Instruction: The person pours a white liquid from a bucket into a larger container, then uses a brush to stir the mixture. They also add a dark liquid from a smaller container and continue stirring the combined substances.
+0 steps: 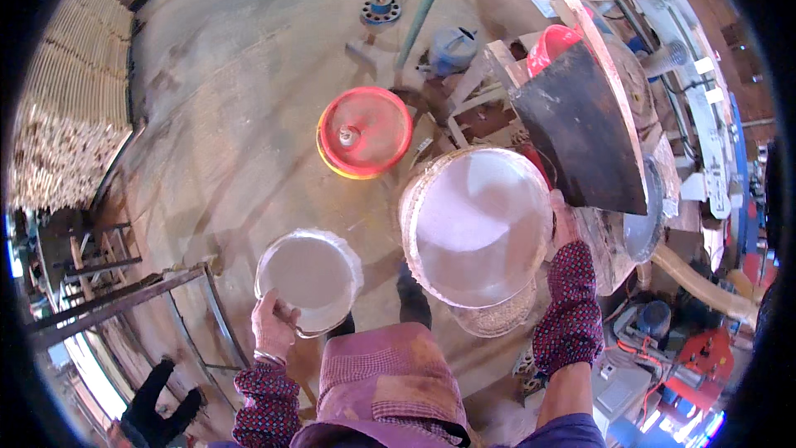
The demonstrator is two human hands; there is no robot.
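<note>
My left hand (275, 325) is closed on the near rim of a small round tub (309, 280) with a crusted whitish edge and a greyish-white inside. My right hand (565, 220) rests along the right rim of a larger round bucket (477, 224), whose outer wall is caked with pale residue. Inside the bucket the surface is white and smooth; I cannot make out whether it holds liquid. The right fingers are partly hidden by the rim. Patterned sleeve covers (569, 307) are on both forearms. The two containers stand apart, the small one to the left.
A red-lidded yellow bucket (365, 133) stands ahead on the floor. Beyond it are a blue jug (453, 51) and a round-based stand (381, 12). A dark sheet (572, 129) and a red basin (553, 46) crowd the right. Stacked sticks (70, 116) and a metal frame (124, 309) line the left.
</note>
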